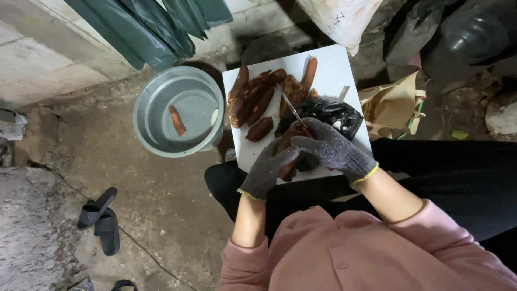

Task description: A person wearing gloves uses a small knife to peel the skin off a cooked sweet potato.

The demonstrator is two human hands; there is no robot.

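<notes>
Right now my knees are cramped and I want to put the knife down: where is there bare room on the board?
The white board is bare along its far right edge, beyond the black bag, and at its near left corner below the loose root. The root pile and both gloved hands crowd the middle.

The floor (161, 199) was rough, stained concrete, dim and grey. A pale block wall (48, 59) ran along the upper left, with dark green sheets (145, 27) hanging over it. A pair of black slippers (99, 218) lay on the floor at lower left. A brown paper bag (390, 105) sat at the right.
</notes>
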